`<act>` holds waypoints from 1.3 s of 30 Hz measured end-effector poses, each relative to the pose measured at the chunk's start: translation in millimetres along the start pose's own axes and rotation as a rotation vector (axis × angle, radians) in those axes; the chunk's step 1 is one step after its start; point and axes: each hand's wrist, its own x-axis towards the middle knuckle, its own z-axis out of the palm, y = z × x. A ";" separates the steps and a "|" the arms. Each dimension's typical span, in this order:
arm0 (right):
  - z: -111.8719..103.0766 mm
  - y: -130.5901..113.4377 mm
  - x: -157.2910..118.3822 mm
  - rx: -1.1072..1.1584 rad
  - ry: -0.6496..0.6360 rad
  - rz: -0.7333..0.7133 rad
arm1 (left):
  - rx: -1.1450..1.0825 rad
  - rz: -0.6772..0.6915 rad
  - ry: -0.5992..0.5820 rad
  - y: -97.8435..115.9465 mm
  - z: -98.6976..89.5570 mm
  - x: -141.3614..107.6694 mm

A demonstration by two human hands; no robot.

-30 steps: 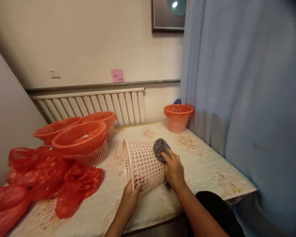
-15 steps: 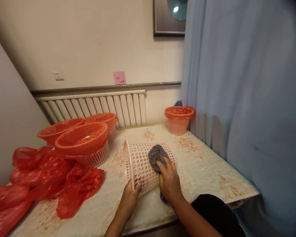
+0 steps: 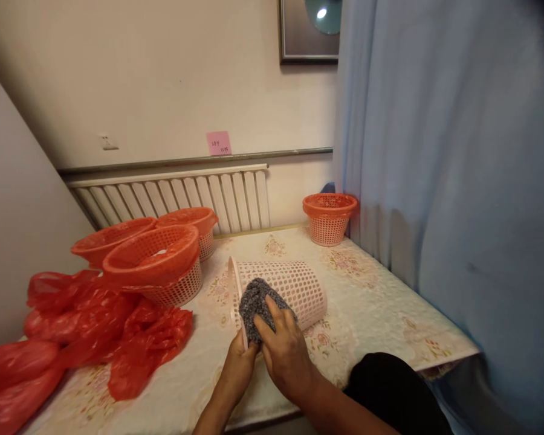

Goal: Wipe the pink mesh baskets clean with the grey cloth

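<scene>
A pale pink perforated plastic wastebasket (image 3: 306, 290) lies on its side on the floral tablecloth (image 3: 367, 314), its open rim facing left. My left hand (image 3: 236, 367) grips the lower part of that rim, fingers closed around it. In my right hand (image 3: 286, 350) is a dark grey fluffy cloth (image 3: 263, 308), pressed against the side of the basket close to the rim. The two hands are almost touching. The cloth covers part of the basket's wall, and the fingertips of my left hand are hidden.
Several wastebaskets lined with red bags (image 3: 152, 257) stand at the left, beside a heap of crumpled red plastic bags (image 3: 100, 320). Another lined wastebasket (image 3: 329, 220) sits at the back right by the blue curtain (image 3: 435, 181). A radiator (image 3: 181, 196) runs along the wall.
My right hand has slid the grey cloth leftward along the basket, from near its base end to near the rim. My left hand keeps its hold on the rim.
</scene>
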 end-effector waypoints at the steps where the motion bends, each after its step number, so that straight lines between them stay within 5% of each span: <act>1: -0.6 0.7 3.8 -0.023 0.004 -0.001 | 0.018 0.007 -0.002 -2.1 0.2 -1.1; 9: -9.0 5.5 22.6 -0.099 0.049 -0.006 | 0.146 0.061 -0.024 -21.3 4.8 -23.2; 14: -11.6 7.4 20.0 -0.108 0.046 -0.026 | 0.055 0.025 -0.127 -7.8 4.3 -19.4; 22: -7.1 12.4 15.7 -0.077 0.081 -0.029 | 0.011 0.036 0.051 18.8 12.9 1.9; 27: -5.8 46.0 21.4 -0.102 0.090 0.069 | 0.025 -0.033 0.018 16.6 11.8 -2.3; 34: -9.3 122.2 19.4 -0.283 0.128 0.481 | 0.072 -0.067 0.027 14.7 9.0 -5.1; 39: -6.4 121.9 13.8 -0.306 0.142 0.493 | 0.073 -0.067 0.050 11.7 5.1 -0.9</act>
